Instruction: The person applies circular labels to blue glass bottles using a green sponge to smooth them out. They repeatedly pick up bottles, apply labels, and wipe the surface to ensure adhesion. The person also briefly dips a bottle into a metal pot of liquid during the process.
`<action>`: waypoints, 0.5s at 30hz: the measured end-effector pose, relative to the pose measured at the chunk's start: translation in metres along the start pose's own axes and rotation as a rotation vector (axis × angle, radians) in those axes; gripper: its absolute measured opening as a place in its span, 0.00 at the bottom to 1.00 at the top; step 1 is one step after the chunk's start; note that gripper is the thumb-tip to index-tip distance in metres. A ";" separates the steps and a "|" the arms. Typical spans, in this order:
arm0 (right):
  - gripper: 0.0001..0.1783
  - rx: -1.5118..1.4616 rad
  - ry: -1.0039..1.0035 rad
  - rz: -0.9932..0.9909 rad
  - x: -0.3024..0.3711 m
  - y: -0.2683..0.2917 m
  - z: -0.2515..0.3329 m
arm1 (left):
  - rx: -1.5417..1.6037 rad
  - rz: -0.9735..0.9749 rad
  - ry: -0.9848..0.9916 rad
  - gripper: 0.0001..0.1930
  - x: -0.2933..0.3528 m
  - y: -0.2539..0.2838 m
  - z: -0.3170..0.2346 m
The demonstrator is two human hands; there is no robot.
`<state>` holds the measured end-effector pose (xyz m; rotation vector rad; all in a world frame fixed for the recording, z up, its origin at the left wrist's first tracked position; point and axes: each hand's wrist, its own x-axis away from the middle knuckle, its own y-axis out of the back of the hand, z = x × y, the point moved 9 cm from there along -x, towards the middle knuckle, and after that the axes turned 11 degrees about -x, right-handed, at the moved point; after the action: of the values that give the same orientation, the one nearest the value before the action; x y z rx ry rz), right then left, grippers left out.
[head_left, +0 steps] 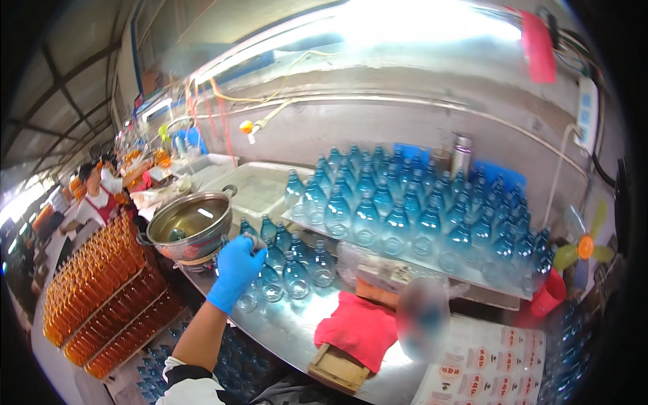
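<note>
My left hand [236,273], in a blue glove, is closed with its fingers pinched together at a glass bottle's neck, among a cluster of blue glass bottles on the metal table. The glove covers most of the held bottle. Beside and below the glove stand several clear-blue bottles [295,277] with round bodies and narrow necks. Just left of them is a large two-handled metal pot [190,223] of yellowish liquid, with a small bluish object in it. No right hand is in view.
Many blue bottles [396,226] fill a raised tray along the wall. A red cloth [356,331] drapes a wooden block [337,368], near a blurred oval patch [423,317]. Amber bottles [101,290] are stacked at left, near a co-worker [98,202]. A small fan [584,248] stands right.
</note>
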<state>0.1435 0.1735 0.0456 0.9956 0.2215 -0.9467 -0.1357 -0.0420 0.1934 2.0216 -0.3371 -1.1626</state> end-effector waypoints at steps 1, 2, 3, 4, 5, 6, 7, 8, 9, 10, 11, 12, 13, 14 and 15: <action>0.16 0.029 0.006 0.017 -0.011 -0.008 0.009 | -0.043 -0.030 0.003 0.06 -0.009 0.005 0.015; 0.16 0.052 -0.001 0.034 -0.012 -0.014 0.011 | -0.103 0.076 0.010 0.08 -0.018 0.000 0.024; 0.16 0.075 -0.012 0.046 -0.011 -0.018 0.012 | -0.157 0.184 0.017 0.09 -0.026 -0.011 0.025; 0.16 0.097 -0.015 0.049 -0.013 -0.021 0.016 | -0.213 0.280 0.028 0.10 -0.028 -0.020 0.026; 0.16 0.094 -0.003 0.055 -0.016 -0.027 0.026 | -0.129 0.301 -0.061 0.12 -0.027 -0.032 0.031; 0.16 0.118 -0.007 0.049 -0.015 -0.023 0.027 | -0.157 0.267 -0.142 0.11 -0.026 -0.035 0.027; 0.16 0.135 -0.006 0.051 -0.017 -0.024 0.030 | -0.247 0.267 -0.160 0.12 -0.028 -0.030 0.028; 0.15 0.161 -0.017 0.044 -0.019 -0.019 0.025 | -0.358 0.247 -0.118 0.12 -0.029 -0.016 0.038; 0.15 0.187 -0.035 0.047 -0.020 -0.016 0.021 | -0.472 0.232 -0.083 0.13 -0.031 -0.004 0.048; 0.15 0.218 -0.044 0.038 -0.021 -0.013 0.018 | -0.521 0.294 -0.050 0.14 -0.025 -0.004 0.068; 0.15 0.249 -0.045 0.035 -0.027 -0.009 0.016 | -0.568 0.357 -0.017 0.15 -0.015 -0.004 0.089; 0.15 0.281 -0.052 0.030 -0.030 -0.003 0.017 | -0.612 0.424 0.005 0.16 -0.007 -0.007 0.106; 0.15 0.288 -0.051 0.024 -0.035 -0.004 0.018 | -0.541 0.487 0.028 0.18 0.003 -0.011 0.120; 0.15 0.291 -0.050 0.022 -0.040 -0.006 0.018 | -0.467 0.547 0.050 0.20 0.013 -0.020 0.132; 0.15 0.298 -0.061 0.015 -0.042 -0.004 0.016 | -0.393 0.611 0.070 0.21 0.017 -0.025 0.141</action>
<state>0.1119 0.1840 0.0756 1.2373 0.0211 -1.0127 -0.2456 -0.1031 0.1231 1.4603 -0.5894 -0.7040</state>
